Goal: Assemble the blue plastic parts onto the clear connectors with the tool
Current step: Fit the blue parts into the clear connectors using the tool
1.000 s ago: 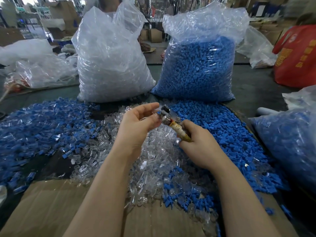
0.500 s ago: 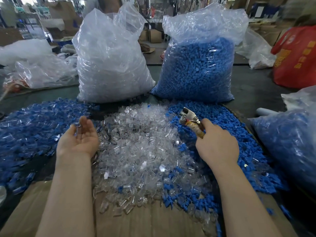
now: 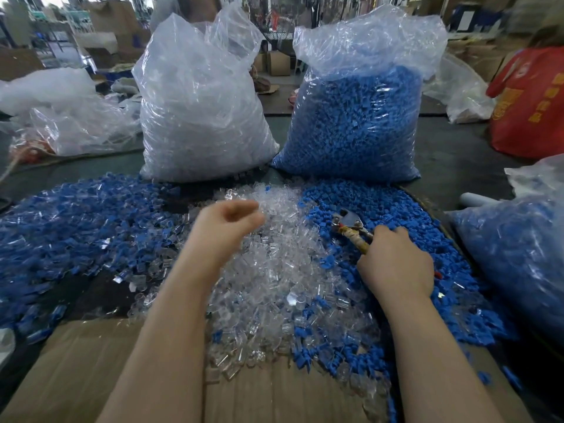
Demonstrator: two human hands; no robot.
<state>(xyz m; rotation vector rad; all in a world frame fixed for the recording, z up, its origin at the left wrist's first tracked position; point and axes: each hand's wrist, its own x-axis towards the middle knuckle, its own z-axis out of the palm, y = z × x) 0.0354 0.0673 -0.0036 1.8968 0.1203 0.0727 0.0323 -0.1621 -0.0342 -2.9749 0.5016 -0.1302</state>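
Right hand (image 3: 396, 261) grips the yellow-wrapped metal plier tool (image 3: 351, 225) over the loose blue plastic parts (image 3: 396, 209), left hand (image 3: 227, 222) hovers loosely curled (blurred, apparently empty) above the heap of clear plastic connectors (image 3: 274, 270), two tall plastic sacks (image 3: 201, 117) behind.

Heap of small clear connectors (image 3: 274, 270) at centre, spilling toward 6 o'clock onto cardboard. Loose blue parts (image 3: 381, 209) piled at 2 o'clock from it, more trailing down to 5 o'clock. Mixed blue-and-clear pieces (image 3: 76, 227) spread at 9 o'clock. Metal-headed tool (image 3: 351, 227) with yellowish wrapped handle at 3 o'clock, head pointing toward 10 o'clock, lying over the blue pile.
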